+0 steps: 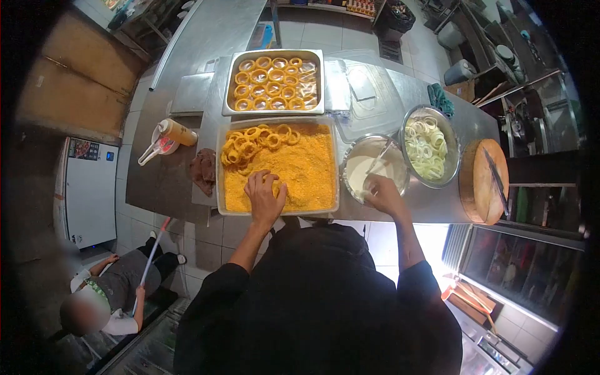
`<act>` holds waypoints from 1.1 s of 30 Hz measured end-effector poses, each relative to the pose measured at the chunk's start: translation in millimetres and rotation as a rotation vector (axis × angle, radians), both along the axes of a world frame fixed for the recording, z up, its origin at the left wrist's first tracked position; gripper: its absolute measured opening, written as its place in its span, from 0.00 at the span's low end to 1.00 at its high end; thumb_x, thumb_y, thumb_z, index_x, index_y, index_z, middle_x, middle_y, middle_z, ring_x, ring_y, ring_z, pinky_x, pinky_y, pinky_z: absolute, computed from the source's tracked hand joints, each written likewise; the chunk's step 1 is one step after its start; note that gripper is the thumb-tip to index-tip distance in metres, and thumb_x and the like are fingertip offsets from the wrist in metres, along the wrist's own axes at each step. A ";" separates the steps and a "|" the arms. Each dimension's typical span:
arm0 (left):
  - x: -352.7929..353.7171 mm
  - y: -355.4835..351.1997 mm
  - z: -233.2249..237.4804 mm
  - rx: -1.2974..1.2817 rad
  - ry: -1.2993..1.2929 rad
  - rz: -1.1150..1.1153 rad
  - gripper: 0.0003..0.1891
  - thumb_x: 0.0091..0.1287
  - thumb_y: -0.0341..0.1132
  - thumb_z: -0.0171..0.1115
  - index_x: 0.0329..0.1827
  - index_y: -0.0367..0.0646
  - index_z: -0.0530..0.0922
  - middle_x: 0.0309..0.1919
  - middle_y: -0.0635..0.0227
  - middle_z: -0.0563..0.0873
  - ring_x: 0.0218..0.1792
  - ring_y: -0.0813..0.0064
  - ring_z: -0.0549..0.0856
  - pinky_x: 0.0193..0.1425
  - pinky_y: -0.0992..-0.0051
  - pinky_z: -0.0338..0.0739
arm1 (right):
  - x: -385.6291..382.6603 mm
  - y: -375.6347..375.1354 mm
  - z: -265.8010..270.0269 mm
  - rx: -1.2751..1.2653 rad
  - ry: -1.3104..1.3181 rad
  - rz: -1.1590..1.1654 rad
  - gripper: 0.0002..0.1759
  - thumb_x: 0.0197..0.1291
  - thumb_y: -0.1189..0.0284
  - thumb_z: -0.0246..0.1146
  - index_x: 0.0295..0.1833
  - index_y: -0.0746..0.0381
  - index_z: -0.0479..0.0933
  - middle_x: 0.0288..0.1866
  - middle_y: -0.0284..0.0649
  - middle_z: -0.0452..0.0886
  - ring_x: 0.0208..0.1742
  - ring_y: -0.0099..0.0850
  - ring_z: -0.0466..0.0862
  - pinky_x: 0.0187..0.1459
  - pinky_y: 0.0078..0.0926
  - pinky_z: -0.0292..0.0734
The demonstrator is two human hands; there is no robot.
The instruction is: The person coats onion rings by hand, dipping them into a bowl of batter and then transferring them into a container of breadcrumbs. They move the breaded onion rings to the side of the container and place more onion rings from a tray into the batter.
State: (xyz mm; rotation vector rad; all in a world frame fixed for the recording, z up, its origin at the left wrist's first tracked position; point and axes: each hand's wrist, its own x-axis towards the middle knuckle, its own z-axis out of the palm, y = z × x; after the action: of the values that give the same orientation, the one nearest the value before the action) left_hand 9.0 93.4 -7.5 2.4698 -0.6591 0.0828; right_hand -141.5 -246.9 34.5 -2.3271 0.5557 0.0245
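My left hand point(266, 197) rests on the orange-yellow crumbs point(306, 169) in a rectangular plastic tub point(337, 187), its fingers curled; whether anything is under them is hidden. Coated rings point(250, 142) are heaped at the tub's upper left. My right hand point(382, 195) is over the near part of a metal bowl of pale batter point(362, 165), fingers bent together, and what they hold is too small to name. A utensil handle point(381, 156) leans in that bowl. Pale sliced rings point(425, 144) fill the metal bowl to its right.
A metal tray point(320, 81) of coated rings lies beyond the tub. At right, a knife point(496, 178) lies on a round wooden board point(478, 187). A bottle point(178, 132) and brown cloth point(204, 170) are at left. A person point(125, 284) holds a pole at lower left.
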 end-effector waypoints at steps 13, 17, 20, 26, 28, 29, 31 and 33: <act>-14.4 -53.5 29.0 -0.021 0.101 -0.422 0.25 0.60 0.42 0.80 0.61 0.51 0.87 0.67 0.61 0.81 0.69 0.54 0.76 0.72 0.46 0.68 | 12.0 3.3 14.0 -0.015 0.089 0.021 0.20 0.56 0.73 0.72 0.56 0.63 0.85 0.51 0.51 0.91 0.51 0.51 0.90 0.55 0.45 0.84; -8.5 -50.3 14.1 0.117 0.080 -0.379 0.18 0.62 0.38 0.77 0.55 0.50 0.89 0.64 0.66 0.84 0.66 0.57 0.79 0.68 0.48 0.70 | 12.3 12.8 4.5 -0.099 -0.161 -0.103 0.18 0.55 0.72 0.72 0.53 0.63 0.86 0.48 0.50 0.91 0.47 0.48 0.91 0.53 0.44 0.85; 0.7 -31.6 -3.0 0.166 0.054 -0.283 0.13 0.64 0.32 0.73 0.51 0.49 0.89 0.57 0.68 0.86 0.60 0.58 0.81 0.63 0.52 0.74 | 7.9 11.7 -4.7 0.000 -0.039 -0.005 0.18 0.55 0.72 0.71 0.51 0.64 0.87 0.46 0.50 0.91 0.44 0.45 0.91 0.51 0.42 0.86; 6.2 -2.2 12.0 -0.012 0.066 -0.144 0.09 0.66 0.25 0.68 0.48 0.42 0.88 0.45 0.58 0.90 0.50 0.49 0.85 0.55 0.53 0.79 | 4.9 8.7 -14.6 0.116 -0.031 -0.019 0.20 0.54 0.72 0.70 0.54 0.65 0.87 0.46 0.51 0.91 0.44 0.44 0.91 0.50 0.40 0.86; 3.0 1.7 8.2 -0.068 0.074 -0.087 0.08 0.67 0.25 0.68 0.47 0.42 0.88 0.45 0.59 0.90 0.49 0.50 0.85 0.55 0.54 0.80 | 6.3 9.0 -19.8 0.119 -0.107 -0.084 0.19 0.54 0.72 0.69 0.53 0.65 0.86 0.44 0.51 0.90 0.44 0.45 0.91 0.51 0.39 0.86; 1.1 3.3 6.0 -0.125 0.084 -0.024 0.06 0.68 0.26 0.68 0.46 0.42 0.88 0.44 0.61 0.90 0.48 0.50 0.85 0.54 0.55 0.80 | 6.5 6.9 -20.8 0.118 -0.108 -0.082 0.19 0.54 0.72 0.69 0.53 0.65 0.86 0.44 0.51 0.90 0.44 0.45 0.91 0.51 0.39 0.86; -2.8 3.6 4.3 -0.167 0.051 0.008 0.06 0.68 0.26 0.68 0.46 0.41 0.88 0.45 0.61 0.90 0.48 0.50 0.86 0.54 0.55 0.81 | 8.4 4.7 -12.8 0.110 -0.113 0.072 0.18 0.55 0.72 0.70 0.52 0.65 0.85 0.43 0.50 0.89 0.44 0.44 0.91 0.50 0.39 0.85; -4.0 1.9 4.9 -0.208 0.018 0.033 0.06 0.68 0.26 0.68 0.46 0.41 0.88 0.45 0.60 0.91 0.48 0.50 0.87 0.54 0.56 0.81 | 11.8 12.3 -7.8 0.110 -0.122 0.016 0.17 0.55 0.71 0.70 0.51 0.65 0.85 0.43 0.49 0.89 0.44 0.44 0.91 0.50 0.39 0.85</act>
State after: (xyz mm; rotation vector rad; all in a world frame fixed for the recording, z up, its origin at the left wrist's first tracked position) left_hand 5.0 95.3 -2.6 2.2787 -0.5712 0.1347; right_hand -129.7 -234.6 26.7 -2.2095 0.4626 -0.0770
